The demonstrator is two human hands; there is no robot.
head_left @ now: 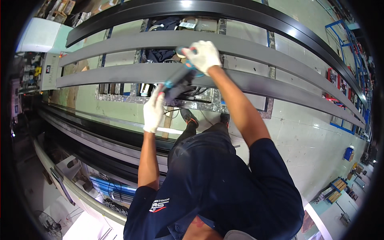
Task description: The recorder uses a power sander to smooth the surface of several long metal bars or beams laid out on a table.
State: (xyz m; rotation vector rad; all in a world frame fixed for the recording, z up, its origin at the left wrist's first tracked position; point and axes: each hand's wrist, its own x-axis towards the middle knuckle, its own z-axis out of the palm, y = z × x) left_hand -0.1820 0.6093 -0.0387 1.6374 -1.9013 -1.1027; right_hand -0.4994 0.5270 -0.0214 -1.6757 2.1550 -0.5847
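Both my hands wear white gloves and hold a teal-and-dark power tool (176,78), partly blurred, slanted over the nearer grey metal bar (276,87). My left hand (153,114) is closed around its lower rear end, on the near side of that bar. My right hand (205,57) grips its upper front end, above the gap between the nearer bar and the farther grey bar (260,55). The tool's working face is hidden, so I cannot tell whether it touches a bar.
A glossy black bar (184,5) runs along the far side. The bars cross a speckled frame (200,105) with cloth and cables inside. A pale machine (49,72) stands at the left. More long profiles (96,138) lie behind me, and blue racks (340,34) stand at the right.
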